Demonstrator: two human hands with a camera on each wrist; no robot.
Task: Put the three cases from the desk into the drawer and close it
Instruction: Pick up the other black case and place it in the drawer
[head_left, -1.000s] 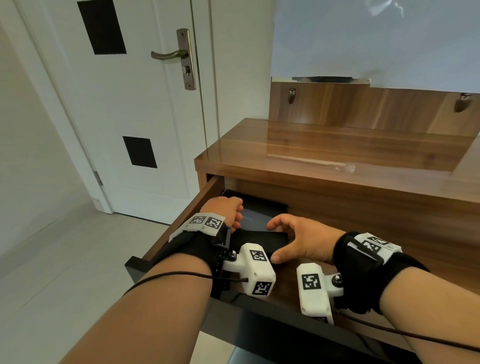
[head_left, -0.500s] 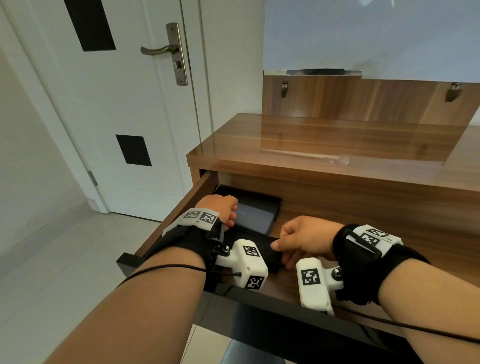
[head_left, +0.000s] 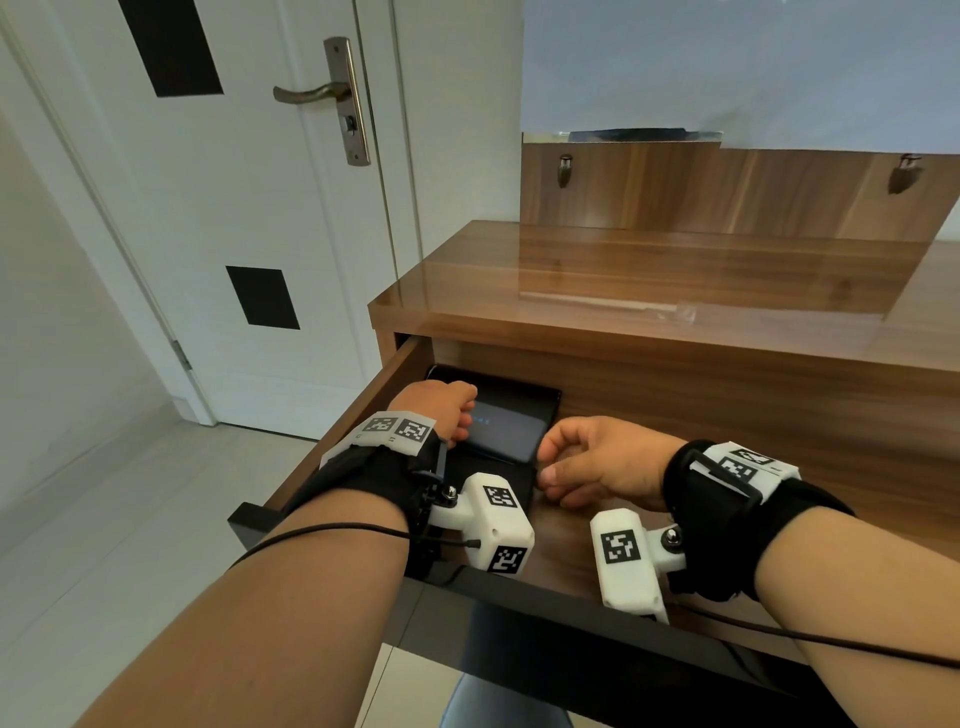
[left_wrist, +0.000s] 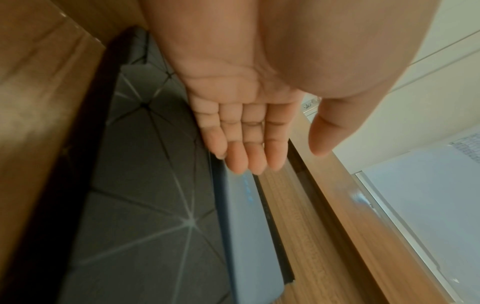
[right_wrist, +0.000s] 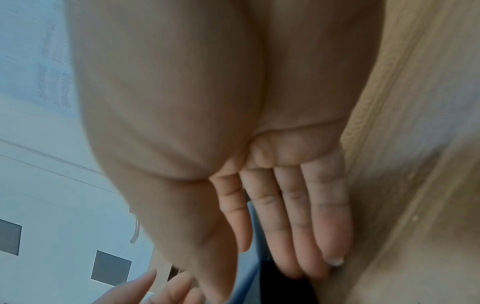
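The desk's drawer (head_left: 571, 608) is pulled out. A blue-grey case (head_left: 511, 431) (left_wrist: 241, 216) lies in its left part, over a black case (head_left: 530, 397). In front of them lies a dark grey case with pale crossing lines (left_wrist: 145, 216) (head_left: 501, 470). My left hand (head_left: 462, 415) (left_wrist: 283, 162) is over the blue-grey case's left end with straight fingers, holding nothing. My right hand (head_left: 545, 462) (right_wrist: 259, 277) is just right of the cases, fingers loose and empty, their tips low near the drawer floor.
The wooden desk top (head_left: 675, 291) above the drawer is bare and glossy. The drawer's left wall (head_left: 363, 410) is close to my left wrist. A white door (head_left: 234, 208) stands to the left, above a pale tiled floor.
My right hand curled onto the dark case's right edge, then came off it and now sits slightly right. My left hand has stayed over the blue-grey case.
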